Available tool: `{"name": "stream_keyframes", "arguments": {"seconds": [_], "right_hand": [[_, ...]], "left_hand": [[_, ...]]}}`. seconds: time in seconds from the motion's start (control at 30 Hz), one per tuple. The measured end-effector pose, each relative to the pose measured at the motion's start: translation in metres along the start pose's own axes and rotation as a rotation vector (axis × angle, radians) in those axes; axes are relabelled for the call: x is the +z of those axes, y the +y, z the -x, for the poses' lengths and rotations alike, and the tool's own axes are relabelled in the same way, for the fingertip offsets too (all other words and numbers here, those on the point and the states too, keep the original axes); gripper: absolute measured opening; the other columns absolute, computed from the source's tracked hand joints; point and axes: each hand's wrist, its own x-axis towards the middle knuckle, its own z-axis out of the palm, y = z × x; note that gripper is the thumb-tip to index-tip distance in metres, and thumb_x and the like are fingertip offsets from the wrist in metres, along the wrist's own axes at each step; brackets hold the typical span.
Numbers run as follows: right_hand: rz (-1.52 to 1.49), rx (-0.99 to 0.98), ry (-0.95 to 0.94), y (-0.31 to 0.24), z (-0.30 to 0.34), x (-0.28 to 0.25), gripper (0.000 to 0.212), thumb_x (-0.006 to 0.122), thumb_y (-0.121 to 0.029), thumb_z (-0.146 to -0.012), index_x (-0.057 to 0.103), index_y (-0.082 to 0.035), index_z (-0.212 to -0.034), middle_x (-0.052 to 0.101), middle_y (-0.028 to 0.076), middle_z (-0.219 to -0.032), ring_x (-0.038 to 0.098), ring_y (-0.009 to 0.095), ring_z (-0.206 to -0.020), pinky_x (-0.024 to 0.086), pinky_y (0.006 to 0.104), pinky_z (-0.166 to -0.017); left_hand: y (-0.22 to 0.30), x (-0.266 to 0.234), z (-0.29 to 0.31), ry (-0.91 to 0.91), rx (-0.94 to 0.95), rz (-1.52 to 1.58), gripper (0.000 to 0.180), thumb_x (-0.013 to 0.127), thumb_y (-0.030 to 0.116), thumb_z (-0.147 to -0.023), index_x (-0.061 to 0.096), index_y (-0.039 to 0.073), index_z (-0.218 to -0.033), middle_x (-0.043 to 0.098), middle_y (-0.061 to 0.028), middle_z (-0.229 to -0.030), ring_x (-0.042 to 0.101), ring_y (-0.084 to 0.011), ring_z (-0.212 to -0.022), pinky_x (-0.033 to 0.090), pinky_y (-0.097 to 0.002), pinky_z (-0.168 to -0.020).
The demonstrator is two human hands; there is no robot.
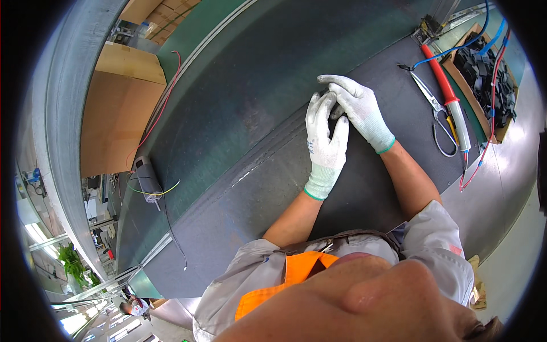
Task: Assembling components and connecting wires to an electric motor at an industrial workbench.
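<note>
My left hand (326, 134) wears a white knitted glove with grey fingertips and a green cuff. A matching glove covers my right hand (360, 108). Over the middle of the bench, the hands meet at the fingers, the right reaching across the left's fingertips. Both have their fingers stretched out, and no object shows between them; the space under the palms is hidden. Scissors (436, 105) lie to the right of my right hand, beside a red-and-silver rod-shaped tool (447, 88). Far to the left rests a grey cylindrical motor (148, 179) with a metal shaft and loose wires.
A dark mat (228, 219) covers the near bench, with a green belt-like surface (250, 74) beyond. A cardboard box (122, 108) stands at the left. At the right, an open carton (493, 74) holds black pieces; red and blue cables (494, 94) hang across it.
</note>
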Motion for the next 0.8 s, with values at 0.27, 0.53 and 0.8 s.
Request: {"name": "stream_keyframes", "arguments": {"seconds": [0.27,0.53,0.8], "right_hand": [[0.013,-0.006,0.02,0.003,-0.001,-0.005,0.028,0.057,-0.015,-0.103,0.07,-0.006,-0.126,0.074,0.002,-0.101,0.065,0.005,-0.081,0.056,0.0249,-0.073],[-0.061,0.004,-0.015,0.005,0.001,-0.002,0.03,0.055,-0.018,-0.107,0.067,-0.004,-0.131,0.07,0.0,-0.095,0.062,0.004,-0.076,0.056,0.0223,-0.066],[0.063,-0.149,-0.017,0.012,0.001,-0.007,0.029,0.056,-0.018,-0.107,0.067,-0.003,-0.13,0.071,0.003,-0.109,0.063,0.005,-0.074,0.055,0.0228,-0.066]], "left_hand": [[0.004,0.004,0.001,0.007,-0.042,0.031,0.044,0.059,0.007,-0.1,0.053,0.0,-0.143,0.05,-0.016,-0.149,0.038,-0.0305,-0.147,0.036,-0.0418,-0.118],[0.001,0.007,0.002,0.04,-0.087,0.129,0.047,0.063,0.01,-0.097,0.053,0.0,-0.142,0.052,-0.0205,-0.145,0.042,-0.0412,-0.142,0.035,-0.0491,-0.117],[0.002,0.005,0.001,0.04,-0.015,0.061,0.044,0.064,0.01,-0.098,0.055,0.0,-0.14,0.051,-0.0194,-0.145,0.045,-0.0357,-0.14,0.036,-0.0445,-0.116]]}}
